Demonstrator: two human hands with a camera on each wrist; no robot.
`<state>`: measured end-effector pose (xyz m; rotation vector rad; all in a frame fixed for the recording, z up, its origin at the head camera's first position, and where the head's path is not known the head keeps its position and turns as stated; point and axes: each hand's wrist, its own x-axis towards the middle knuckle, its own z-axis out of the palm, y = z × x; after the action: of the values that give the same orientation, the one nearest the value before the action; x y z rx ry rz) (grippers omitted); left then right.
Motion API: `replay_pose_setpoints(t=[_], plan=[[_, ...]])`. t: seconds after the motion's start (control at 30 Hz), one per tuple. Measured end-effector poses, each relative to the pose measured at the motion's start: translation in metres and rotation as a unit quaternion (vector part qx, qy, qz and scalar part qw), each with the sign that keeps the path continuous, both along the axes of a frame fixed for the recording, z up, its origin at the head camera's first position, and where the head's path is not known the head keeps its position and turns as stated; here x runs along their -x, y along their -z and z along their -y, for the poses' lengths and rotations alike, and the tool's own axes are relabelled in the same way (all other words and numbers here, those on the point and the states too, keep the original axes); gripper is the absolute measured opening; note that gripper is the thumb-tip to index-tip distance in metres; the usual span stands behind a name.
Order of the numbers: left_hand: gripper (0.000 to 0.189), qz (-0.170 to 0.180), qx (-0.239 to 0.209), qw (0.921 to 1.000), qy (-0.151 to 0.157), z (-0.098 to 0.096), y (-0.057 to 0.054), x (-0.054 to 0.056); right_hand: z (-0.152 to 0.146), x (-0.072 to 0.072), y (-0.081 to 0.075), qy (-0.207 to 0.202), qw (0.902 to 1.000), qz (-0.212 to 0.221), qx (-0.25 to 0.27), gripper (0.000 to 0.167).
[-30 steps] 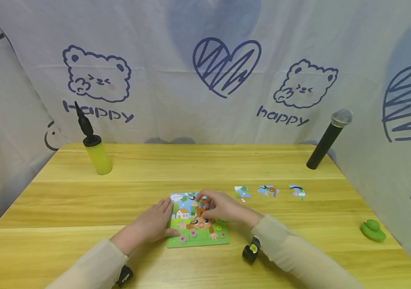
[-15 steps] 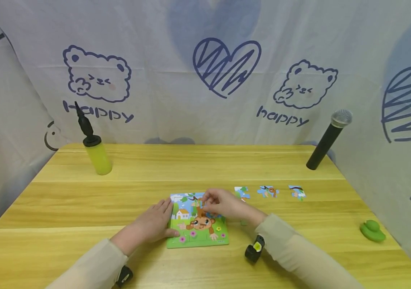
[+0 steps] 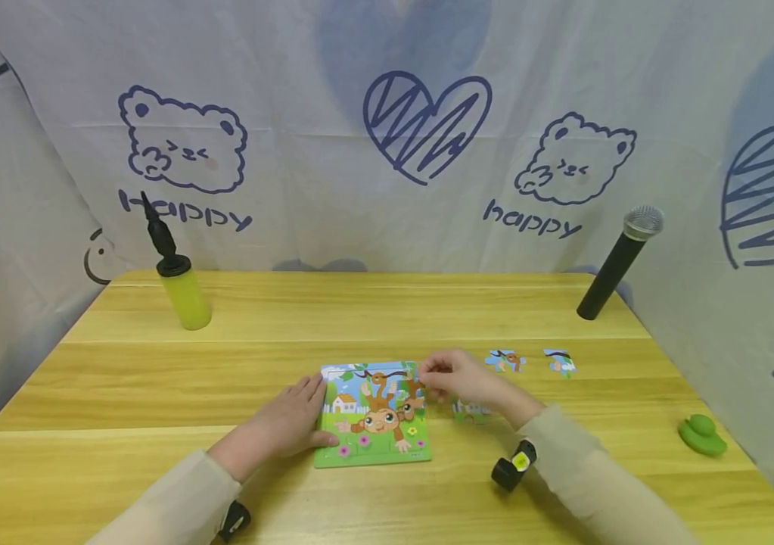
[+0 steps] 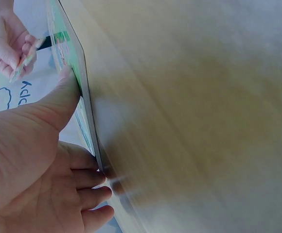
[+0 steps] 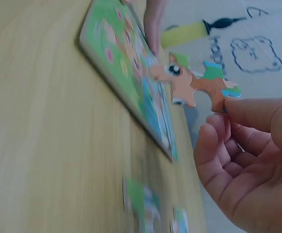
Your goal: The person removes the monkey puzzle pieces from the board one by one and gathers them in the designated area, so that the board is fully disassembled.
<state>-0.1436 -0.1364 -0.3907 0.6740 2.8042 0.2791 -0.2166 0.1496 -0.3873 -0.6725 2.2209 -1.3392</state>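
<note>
A monkey jigsaw puzzle board (image 3: 373,459) lies on the wooden table. My left hand (image 3: 284,424) rests along its left side, fingers extended at the edge and thumb (image 4: 65,92) on the picture. Over the board's right edge, my right hand (image 3: 458,378) pinches a jigsaw piece (image 5: 182,82) between thumb and fingers. That piece is brown with a monkey's eye and some green, and it is raised and tilted in the right wrist view. Loose pieces lie right of the board: a green-edged piece (image 3: 471,411) partly behind the hand, a branch piece (image 3: 505,360) and a corner piece (image 3: 559,362).
A yellow balloon pump (image 3: 185,295) stands at the back left. At the back right stands a black microphone (image 3: 611,272). A green toy (image 3: 702,434) sits near the right table edge. A printed cloth (image 3: 305,151) hangs behind the table.
My right hand has moved right from the middle of the board, with the jigsaw piece now showing in its fingers. The green-edged piece has come into view. My left hand has stayed put.
</note>
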Motion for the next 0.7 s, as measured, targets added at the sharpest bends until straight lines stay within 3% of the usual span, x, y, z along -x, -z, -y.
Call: replay_pose_setpoints(t=[0.33, 0.7], plan=[[0.085, -0.001, 0.004, 1.0, 0.0, 0.0, 0.001, 0.0, -0.064, 0.002, 0.001, 0.031, 0.9993, -0.016, -0.012, 0.018], [0.085, 0.001, 0.003, 1.0, 0.0, 0.0, -0.001, 0.0, -0.125, 0.001, 0.002, 0.065, 0.9946, -0.026, -0.077, 0.016]])
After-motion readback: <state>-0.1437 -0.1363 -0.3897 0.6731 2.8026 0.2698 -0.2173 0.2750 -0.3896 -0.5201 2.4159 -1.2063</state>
